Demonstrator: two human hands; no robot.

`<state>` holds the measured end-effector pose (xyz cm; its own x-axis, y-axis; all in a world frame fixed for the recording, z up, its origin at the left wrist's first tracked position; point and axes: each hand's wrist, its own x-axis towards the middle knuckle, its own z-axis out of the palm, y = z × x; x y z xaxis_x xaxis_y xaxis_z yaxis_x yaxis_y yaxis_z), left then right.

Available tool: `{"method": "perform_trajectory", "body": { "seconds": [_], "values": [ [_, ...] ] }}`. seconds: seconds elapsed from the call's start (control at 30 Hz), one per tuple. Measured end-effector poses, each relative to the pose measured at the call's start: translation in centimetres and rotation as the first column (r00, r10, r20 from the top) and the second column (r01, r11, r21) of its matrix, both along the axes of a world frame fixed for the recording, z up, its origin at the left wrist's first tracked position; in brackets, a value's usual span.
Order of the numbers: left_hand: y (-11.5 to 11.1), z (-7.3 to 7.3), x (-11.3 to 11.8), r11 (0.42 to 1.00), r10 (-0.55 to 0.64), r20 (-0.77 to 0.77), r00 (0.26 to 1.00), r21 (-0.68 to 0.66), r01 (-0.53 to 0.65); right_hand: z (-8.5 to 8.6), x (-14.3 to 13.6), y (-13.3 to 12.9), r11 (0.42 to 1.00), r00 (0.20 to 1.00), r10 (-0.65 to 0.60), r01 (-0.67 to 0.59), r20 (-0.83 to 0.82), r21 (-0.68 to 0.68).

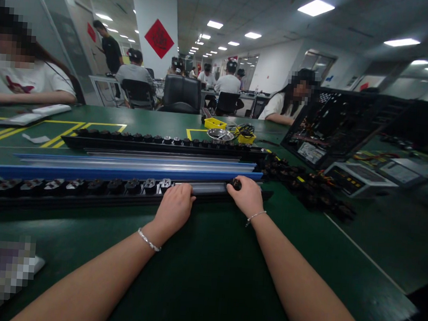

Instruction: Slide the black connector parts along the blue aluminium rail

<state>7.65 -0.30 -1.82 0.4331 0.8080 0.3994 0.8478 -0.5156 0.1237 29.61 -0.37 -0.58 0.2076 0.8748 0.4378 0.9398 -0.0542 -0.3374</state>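
A long black power strip housing (211, 199) lies crosswise before me, its left stretch filled with a row of black socket modules (115, 185). My left hand (176, 204) is closed over this housing, just right of the last modules, with its fingertips hidden on the far side. In my right hand (248, 196), near the housing's right end, a black socket module (236, 184) sits between thumb and fingers. Between the hands a grey channel inside the housing shows. Behind it lie blue-edged metal rails (132, 169).
A second filled housing (163, 148) lies farther back. Loose socket modules (307, 184) are heaped at right, near a power supply unit (359, 178) and an open computer case (333, 125). A metal bowl (220, 135) and yellow bins (215, 124) stand behind. Other people sit around.
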Motion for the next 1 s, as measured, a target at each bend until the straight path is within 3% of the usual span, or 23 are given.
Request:
{"method": "perform_trajectory", "body": {
  "seconds": [0.33,1.0],
  "values": [
    [0.18,0.05,-0.02,1.000,0.014,-0.009,1.000,-0.026,-0.015,-0.15,1.13,0.13,0.999,0.993,0.033,-0.036,-0.113,-0.028],
    [0.05,0.19,-0.03,1.000,-0.004,0.016,1.000,-0.023,0.004,-0.50,1.05,-0.12,0.997,0.995,0.004,0.004,-0.100,0.072]
  ]
}}
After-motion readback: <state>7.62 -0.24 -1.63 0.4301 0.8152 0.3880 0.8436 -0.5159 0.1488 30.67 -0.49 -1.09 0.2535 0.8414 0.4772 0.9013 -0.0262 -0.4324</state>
